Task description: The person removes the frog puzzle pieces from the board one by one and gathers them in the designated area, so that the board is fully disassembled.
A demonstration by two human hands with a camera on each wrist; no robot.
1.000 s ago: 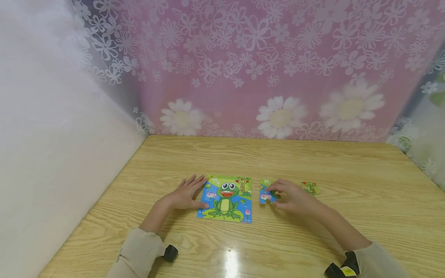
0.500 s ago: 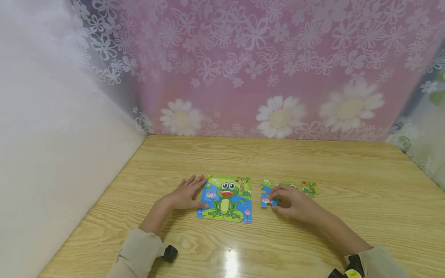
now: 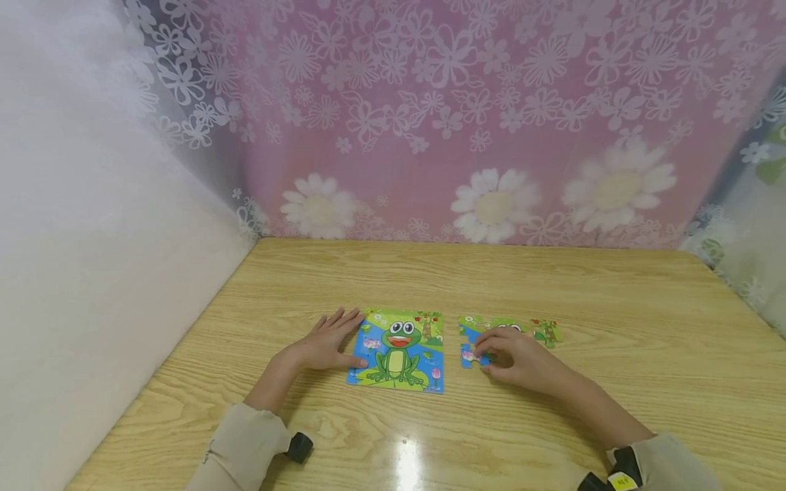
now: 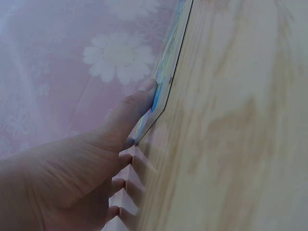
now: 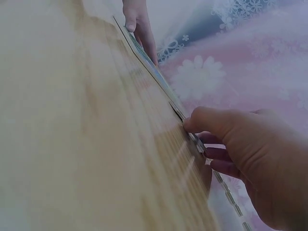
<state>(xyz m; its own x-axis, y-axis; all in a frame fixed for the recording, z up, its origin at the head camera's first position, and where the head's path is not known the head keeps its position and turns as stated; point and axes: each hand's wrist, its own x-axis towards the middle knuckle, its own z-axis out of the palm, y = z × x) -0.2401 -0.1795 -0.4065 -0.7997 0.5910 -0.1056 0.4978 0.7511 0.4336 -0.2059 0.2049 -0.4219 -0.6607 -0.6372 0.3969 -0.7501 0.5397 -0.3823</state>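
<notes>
A square frog picture board (image 3: 398,358) lies flat on the table. My left hand (image 3: 322,346) touches its left edge, thumb on the corner area and fingers spread along the side; the left wrist view shows the thumb (image 4: 139,98) on the board's edge. To the right, my right hand (image 3: 525,358) pinches a blue puzzle piece (image 3: 468,357) with a pink lotus on it. It sits just below a joined row of pieces, against or close to the upper left piece (image 3: 470,322). My fingers hide much of the held piece and part of the frog's eyes.
A piece with an apple tree (image 3: 546,332) forms the right end of the row. The wooden table (image 3: 393,279) runs back to a pink floral curtain (image 3: 399,136), with a white sheet (image 3: 123,239) along the left side.
My right hand has drawn the lotus piece slightly down, uncovering more of the upper row and the frog's eyes. In the last half second it barely shifts. The left hand stays put.
</notes>
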